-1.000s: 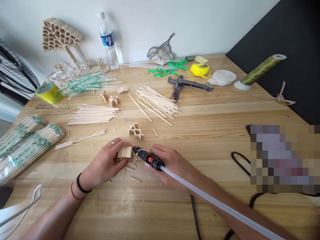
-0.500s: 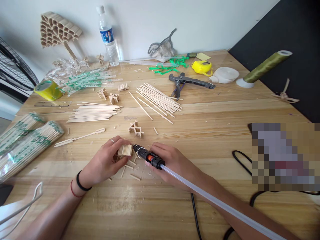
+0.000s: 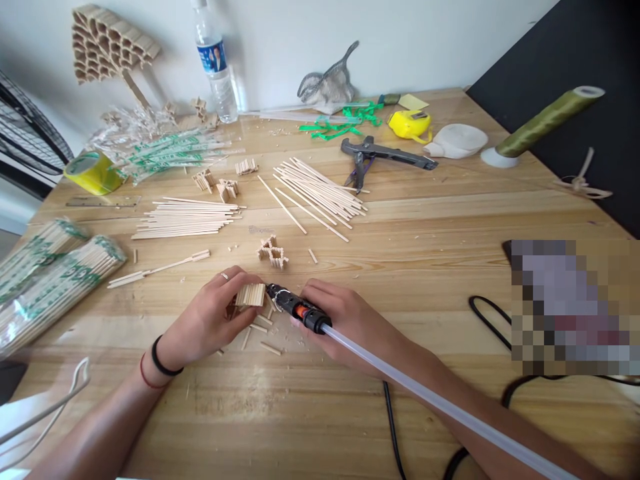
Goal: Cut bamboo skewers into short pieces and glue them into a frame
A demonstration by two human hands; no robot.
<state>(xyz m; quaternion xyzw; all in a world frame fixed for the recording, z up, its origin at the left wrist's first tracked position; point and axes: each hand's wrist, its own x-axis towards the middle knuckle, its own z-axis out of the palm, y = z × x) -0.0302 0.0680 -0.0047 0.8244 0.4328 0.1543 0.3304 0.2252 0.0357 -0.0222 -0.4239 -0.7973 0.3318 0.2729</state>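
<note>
Between the fingers of my left hand [image 3: 213, 320] is a small block of short wooden sticks [image 3: 251, 295] set side by side. My right hand [image 3: 337, 323] is wrapped round a black hot glue gun [image 3: 300, 309], and a long clear glue stick [image 3: 425, 390] runs out of its back end. The gun's nozzle meets the right edge of the stick block; whether it touches is too small to tell. Several short cut sticks [image 3: 271, 348] lie under my hands. Just beyond stands a zigzag stick piece [image 3: 273, 252].
Loose long sticks [image 3: 320, 193] and another bunch [image 3: 187, 218] lie farther back. Bagged sticks [image 3: 60, 287] are at left. A grey cutter [image 3: 387, 155], yellow tape measure [image 3: 410, 125] and water bottle [image 3: 217, 67] stand behind. A black cable [image 3: 393, 433] runs on the right.
The whole view has shifted slightly. Both hands keep nearly the same place, with the glue gun's nozzle still at the block's right edge.
</note>
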